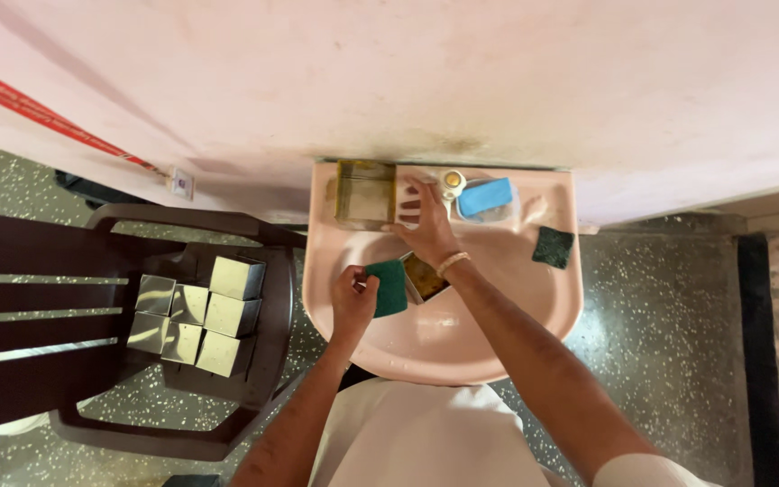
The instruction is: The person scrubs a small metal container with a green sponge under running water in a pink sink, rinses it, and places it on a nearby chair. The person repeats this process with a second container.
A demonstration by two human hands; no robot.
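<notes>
Head view: my left hand (353, 302) pinches the green scouring pad (389, 287) over the pink basin (516, 334) (drips stay inside), right hand (426, 216) spread open toward the tap (452, 182).

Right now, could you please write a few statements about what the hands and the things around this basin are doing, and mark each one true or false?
1. The left hand holds a green scouring pad. True.
2. The right hand rests on the chair. False: it reaches to the back of the pink basin, near the tap.
3. Shiny metal boxes sit on the dark plastic chair. True.
4. A second green pad lies on the floor. False: it lies on the basin's right rim.
5. A blue block sits on the basin's back ledge. True.
</notes>
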